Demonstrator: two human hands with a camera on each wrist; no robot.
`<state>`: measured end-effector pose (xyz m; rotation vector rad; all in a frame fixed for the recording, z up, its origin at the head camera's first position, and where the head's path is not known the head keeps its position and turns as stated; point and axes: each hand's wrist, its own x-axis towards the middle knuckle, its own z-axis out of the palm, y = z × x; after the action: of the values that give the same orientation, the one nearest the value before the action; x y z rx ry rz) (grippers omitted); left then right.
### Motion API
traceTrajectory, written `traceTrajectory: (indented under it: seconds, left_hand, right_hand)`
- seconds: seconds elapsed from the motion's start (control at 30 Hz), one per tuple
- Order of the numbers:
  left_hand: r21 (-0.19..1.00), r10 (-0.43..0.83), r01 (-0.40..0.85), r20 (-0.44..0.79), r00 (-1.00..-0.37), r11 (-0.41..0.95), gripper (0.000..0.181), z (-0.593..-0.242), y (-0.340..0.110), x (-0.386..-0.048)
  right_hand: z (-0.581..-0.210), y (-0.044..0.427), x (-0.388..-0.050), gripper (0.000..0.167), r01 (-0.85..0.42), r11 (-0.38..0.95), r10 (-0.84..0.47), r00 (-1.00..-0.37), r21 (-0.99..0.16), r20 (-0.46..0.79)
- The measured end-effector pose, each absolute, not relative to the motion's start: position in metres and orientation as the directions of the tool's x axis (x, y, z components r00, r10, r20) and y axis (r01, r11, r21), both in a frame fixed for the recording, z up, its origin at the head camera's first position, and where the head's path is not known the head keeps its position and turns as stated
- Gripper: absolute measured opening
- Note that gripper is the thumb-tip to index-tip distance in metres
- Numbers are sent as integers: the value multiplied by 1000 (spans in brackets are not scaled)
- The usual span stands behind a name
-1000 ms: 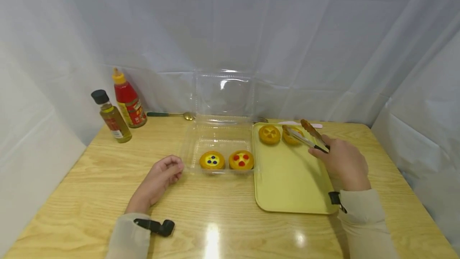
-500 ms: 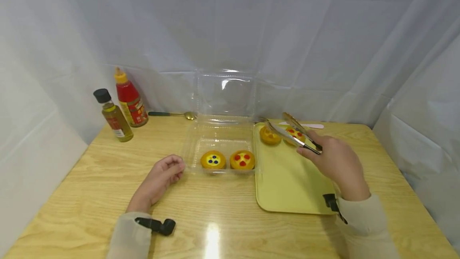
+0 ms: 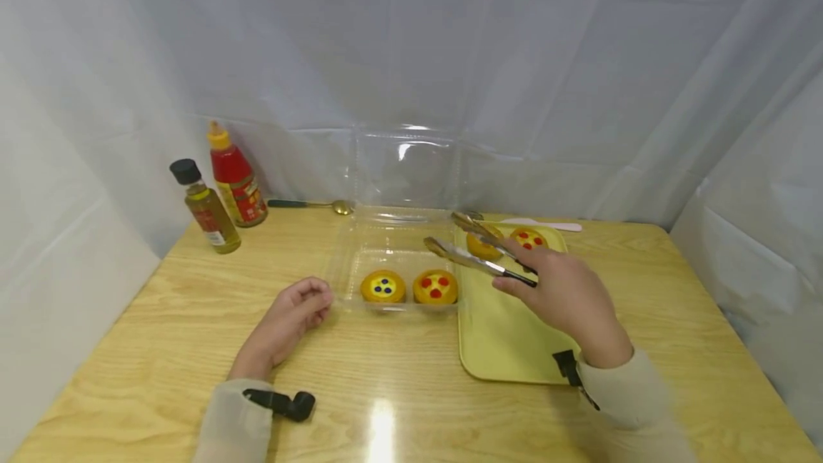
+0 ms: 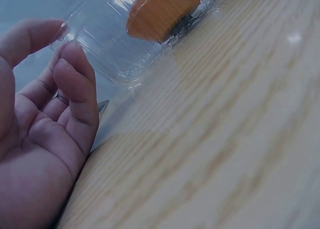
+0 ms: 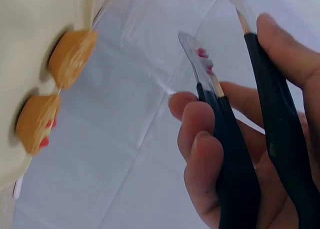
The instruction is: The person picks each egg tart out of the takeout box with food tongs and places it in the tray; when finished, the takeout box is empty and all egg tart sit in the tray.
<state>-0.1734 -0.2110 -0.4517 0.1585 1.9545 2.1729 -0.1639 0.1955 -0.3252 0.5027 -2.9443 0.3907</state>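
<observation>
My left hand pinches the near left corner of a clear hinged plastic container, its lid standing up behind. Inside, along the front, sit a tart with blue dots and a tart with red dots. My right hand holds black-handled tongs, spread with nothing between their tips. The tips reach left over the container's right side. Under them, on the yellow tray, a tart is partly hidden; another red-dotted tart sits beside it.
At the back left stand an oil bottle and a red sauce bottle. A green-handled spoon lies along the rear edge, and a pink-handled utensil lies behind the tray. A white sheet hangs behind the table.
My right hand has swung the spread tongs leftward, away from the red-dotted tart on the tray and toward the container. That tart stays on the tray. The left hand has hardly moved.
</observation>
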Motion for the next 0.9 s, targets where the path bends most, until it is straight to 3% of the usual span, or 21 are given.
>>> traceTrajectory:
  seconds: [0.5, 0.9]
  left_hand:
    - [992, 220, -87, -64, -973, -96, 14, -452, -212, -174]
    - [991, 230, -87, -62, -971, -102, 14, -453, -213, -174]
  right_hand:
    - [-320, 144, -169, 67, -426, 877, -412, -905, -223, 110]
    - [-331, 120, -170, 65, -414, 885, -422, -907, -213, 11]
